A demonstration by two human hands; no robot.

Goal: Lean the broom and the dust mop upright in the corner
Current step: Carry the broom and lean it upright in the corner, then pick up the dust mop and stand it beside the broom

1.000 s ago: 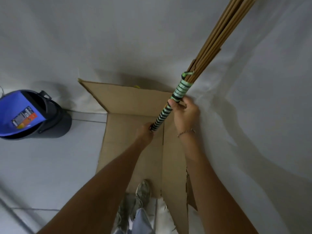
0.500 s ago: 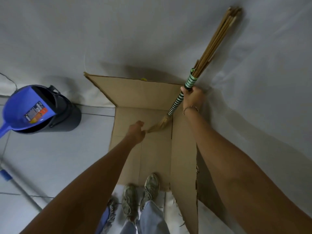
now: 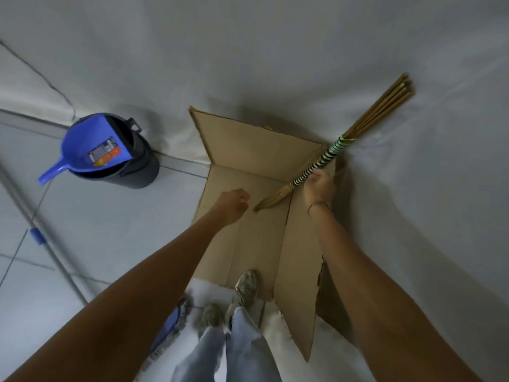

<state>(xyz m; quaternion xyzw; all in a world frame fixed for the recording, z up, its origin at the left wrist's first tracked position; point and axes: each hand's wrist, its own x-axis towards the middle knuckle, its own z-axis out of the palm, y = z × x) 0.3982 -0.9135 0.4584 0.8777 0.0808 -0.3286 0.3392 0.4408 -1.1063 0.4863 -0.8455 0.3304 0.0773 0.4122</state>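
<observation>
The broom (image 3: pixel 329 154), a bundle of tan sticks with a green, black and white striped binding, stands tilted in the corner. Its upper end rests against the white-draped wall and its lower tip sits on the cardboard (image 3: pixel 248 244). My right hand (image 3: pixel 318 186) is closed on the striped binding near its lower end. My left hand (image 3: pixel 234 201) hovers just left of the broom's tip, fingers curled, holding nothing. The dust mop lies on the floor: its grey pole (image 3: pixel 51 245) runs along the left and its blue fringed head (image 3: pixel 169 325) sits by my feet.
A black bin (image 3: pixel 137 172) with a blue dustpan (image 3: pixel 91 150) resting in it stands at the left by the wall. Flattened cardboard lines the corner floor and wall base. White sheeting covers both walls. My shoes (image 3: pixel 245 288) stand at the cardboard's near edge.
My left hand let go of the broom's lower end and drew back. My right hand set the broom lower into the corner, and the view pulled back from the wall.
</observation>
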